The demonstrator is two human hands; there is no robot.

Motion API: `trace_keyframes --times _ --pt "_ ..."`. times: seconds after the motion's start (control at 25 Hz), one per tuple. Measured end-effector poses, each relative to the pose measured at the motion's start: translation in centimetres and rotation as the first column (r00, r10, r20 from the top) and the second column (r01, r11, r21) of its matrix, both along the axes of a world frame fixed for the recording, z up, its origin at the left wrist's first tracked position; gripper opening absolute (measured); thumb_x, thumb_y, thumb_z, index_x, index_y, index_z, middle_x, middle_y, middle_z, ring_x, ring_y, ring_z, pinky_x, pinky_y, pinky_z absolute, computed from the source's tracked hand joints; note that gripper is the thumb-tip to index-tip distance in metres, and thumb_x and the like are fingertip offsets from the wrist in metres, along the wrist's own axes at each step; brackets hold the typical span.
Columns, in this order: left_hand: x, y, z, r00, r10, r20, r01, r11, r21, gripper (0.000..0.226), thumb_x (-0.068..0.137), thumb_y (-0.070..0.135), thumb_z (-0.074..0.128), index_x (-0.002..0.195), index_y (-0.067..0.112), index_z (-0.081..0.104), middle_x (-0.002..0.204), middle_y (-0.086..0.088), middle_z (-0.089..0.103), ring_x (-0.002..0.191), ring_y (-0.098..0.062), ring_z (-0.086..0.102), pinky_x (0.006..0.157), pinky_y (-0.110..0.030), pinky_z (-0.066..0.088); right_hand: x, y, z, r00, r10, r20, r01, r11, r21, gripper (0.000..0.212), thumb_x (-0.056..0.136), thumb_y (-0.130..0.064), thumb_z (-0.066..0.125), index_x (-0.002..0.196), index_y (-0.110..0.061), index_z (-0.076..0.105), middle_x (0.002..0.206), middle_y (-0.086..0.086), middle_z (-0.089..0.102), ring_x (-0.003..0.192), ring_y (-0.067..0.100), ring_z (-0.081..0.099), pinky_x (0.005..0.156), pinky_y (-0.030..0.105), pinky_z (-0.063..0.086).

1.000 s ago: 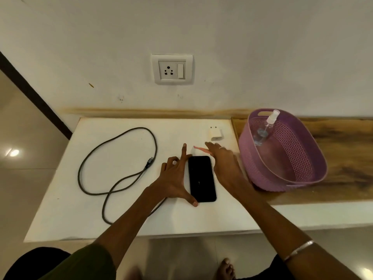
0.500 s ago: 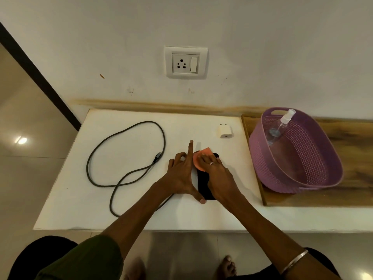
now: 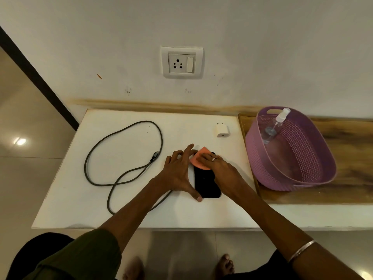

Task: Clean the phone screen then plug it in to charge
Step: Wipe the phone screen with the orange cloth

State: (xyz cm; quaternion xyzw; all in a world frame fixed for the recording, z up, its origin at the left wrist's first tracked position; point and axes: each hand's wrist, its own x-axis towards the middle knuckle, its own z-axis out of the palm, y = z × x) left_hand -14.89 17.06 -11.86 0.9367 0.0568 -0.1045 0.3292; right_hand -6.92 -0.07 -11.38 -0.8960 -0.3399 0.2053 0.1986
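Note:
A black phone (image 3: 206, 181) lies flat on the white tabletop (image 3: 125, 195), screen up. My left hand (image 3: 179, 171) braces its left edge, thumb at the near corner and fingers spread at the far corner. My right hand (image 3: 220, 168) presses an orange cloth (image 3: 198, 161) flat onto the phone's far end. A dark charging cable (image 3: 123, 158) lies looped to the left, its plug end near my left hand. A white charger adapter (image 3: 222, 130) sits at the back of the table. The wall socket (image 3: 181, 62) is above.
A purple plastic basket (image 3: 314, 174) holding a clear spray bottle (image 3: 274, 126) stands on the wooden shelf (image 3: 353, 158) to the right. The tabletop's left edge drops to a tiled floor. Bare feet show below the front edge.
My right hand picked up the orange cloth from behind the phone and brought it onto the screen's far end. The left hand stayed against the phone's left edge.

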Motion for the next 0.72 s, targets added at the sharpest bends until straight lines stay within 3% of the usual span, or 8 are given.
trace_keyframes --times 0.16,0.28,0.32,0.4,0.48,0.56,0.64,0.72 --pt "0.1 0.0 -0.1 1.000 -0.006 0.004 0.005 1.000 0.016 0.154 0.022 0.084 0.078 0.148 0.041 0.001 0.156 0.007 0.022 0.143 -0.023 0.017 0.114 -0.046 0.018 0.6 -0.8 -1.0 0.979 -0.200 -0.037 0.200 0.980 0.001 0.064 0.087 -0.062 0.046 0.139 -0.025 0.037 0.140 0.005 0.048 0.124 0.026 0.049 0.110 0.046 0.040" --pt "0.0 0.0 -0.1 1.000 -0.014 0.004 0.014 1.000 0.021 0.153 0.023 0.083 0.078 0.148 0.040 0.003 0.157 0.007 0.021 0.143 -0.023 0.017 0.114 -0.047 0.018 -0.9 -1.0 -0.4 0.980 -0.037 0.193 0.059 0.992 -0.114 0.051 0.093 -0.055 0.036 0.136 -0.027 0.040 0.140 0.003 0.048 0.116 0.019 0.050 0.101 0.032 0.041" --pt "0.0 0.0 0.0 1.000 -0.018 0.002 0.018 1.000 0.021 0.152 0.024 0.081 0.079 0.149 0.040 0.003 0.157 0.007 0.021 0.143 -0.024 0.017 0.114 -0.047 0.018 -1.6 -0.9 0.1 0.960 0.018 0.280 0.004 0.997 -0.077 0.052 0.092 -0.055 0.024 0.135 -0.030 0.041 0.143 0.001 0.045 0.120 0.018 0.046 0.100 0.030 0.038" --pt "0.0 -0.1 0.1 1.000 -0.021 -0.002 0.021 1.000 0.016 0.153 0.025 0.078 0.081 0.150 0.039 0.002 0.157 0.006 0.023 0.143 -0.024 0.016 0.115 -0.047 0.018 -3.1 -0.8 1.0 0.951 0.151 0.269 -0.168 0.985 0.039 0.070 0.081 -0.051 0.005 0.140 -0.033 0.040 0.152 -0.007 0.033 0.139 0.014 0.028 0.108 0.031 0.027" --pt "-0.1 -0.1 0.2 1.000 -0.018 -0.012 0.018 1.000 0.014 0.155 0.023 0.076 0.083 0.150 0.039 0.001 0.156 0.005 0.025 0.143 -0.022 0.016 0.115 -0.047 0.017 -3.7 -0.8 1.5 0.961 0.222 0.164 -0.240 0.966 0.098 0.046 0.099 -0.024 0.031 0.144 -0.030 0.040 0.158 -0.008 0.024 0.147 0.012 0.012 0.116 0.034 0.016" --pt "-0.1 -0.1 0.3 1.000 -0.011 -0.017 0.011 1.000 0.008 0.155 0.022 0.076 0.083 0.149 0.039 0.001 0.155 0.005 0.027 0.143 -0.022 0.016 0.115 -0.046 0.018 -3.4 -0.1 1.3 0.975 0.208 0.077 -0.212 0.976 0.047 0.063 0.092 -0.005 0.053 0.148 -0.024 0.033 0.160 -0.004 0.018 0.148 0.013 0.010 0.119 0.028 0.009" --pt "-0.1 0.0 0.2 1.000 -0.012 -0.015 0.012 1.000 0.002 0.154 0.022 0.077 0.082 0.148 0.039 0.002 0.153 0.005 0.028 0.142 -0.022 0.018 0.115 -0.045 0.019 -2.7 0.2 0.7 0.987 0.158 -0.026 -0.159 0.983 -0.090 0.069 0.093 -0.024 0.059 0.151 -0.020 0.022 0.160 0.002 0.018 0.146 0.021 0.020 0.116 0.025 0.015" --pt "-0.1 0.0 0.2 1.000 -0.006 -0.013 0.007 1.000 0.004 0.153 0.022 0.079 0.081 0.147 0.039 0.003 0.152 0.005 0.029 0.140 -0.023 0.020 0.114 -0.045 0.020 -1.8 -0.3 0.5 0.999 -0.019 -0.051 0.016 0.999 -0.051 0.070 0.090 -0.048 0.055 0.148 -0.020 0.028 0.152 0.008 0.036 0.135 0.028 0.039 0.112 0.028 0.029"
